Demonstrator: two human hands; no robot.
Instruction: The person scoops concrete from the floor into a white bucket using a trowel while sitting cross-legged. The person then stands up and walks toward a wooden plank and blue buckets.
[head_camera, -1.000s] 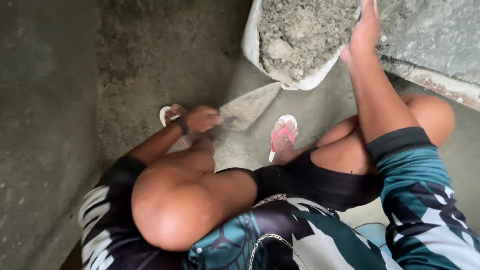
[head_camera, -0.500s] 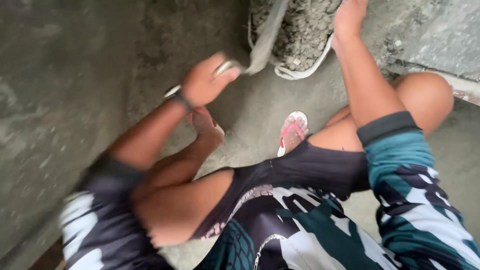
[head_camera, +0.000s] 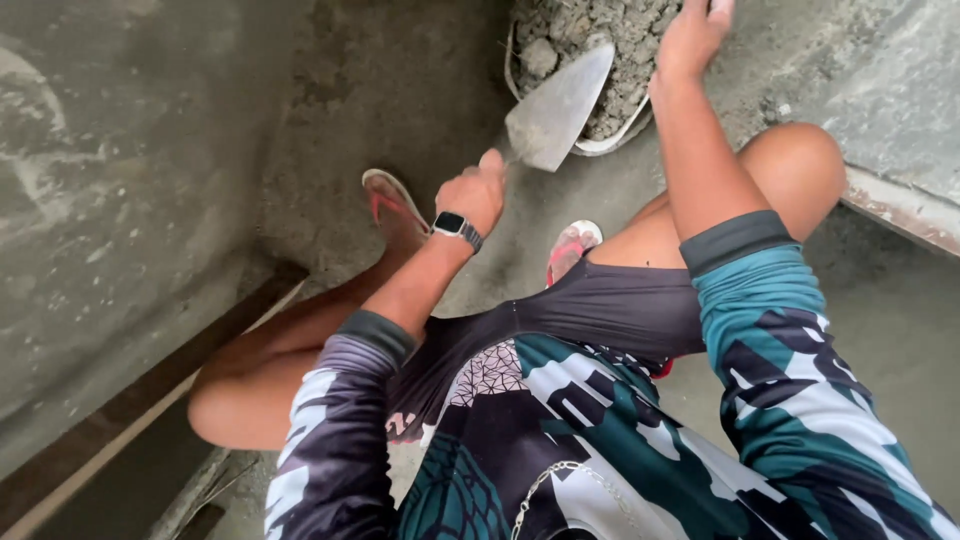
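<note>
Trowel work, seen from above a crouching person. Left hand (head_camera: 478, 192), black wristwatch (head_camera: 455, 226) on the wrist, is clenched around the handle of a grey pointed steel masonry trowel (head_camera: 556, 108); the blade tip points up-right over the rim of a white bag-like container (head_camera: 608, 135) full of grey lumpy mortar (head_camera: 580, 35). Right hand (head_camera: 692, 38) rests at the container's far edge, fingers partly cut off by the frame, so can't tell if they grip it. Pink flip-flops on both feet, left one (head_camera: 392, 205) and right one (head_camera: 570, 247), on the grey cement floor (head_camera: 330, 110). Rough plastered wall (head_camera: 110, 200) on the left.
</note>
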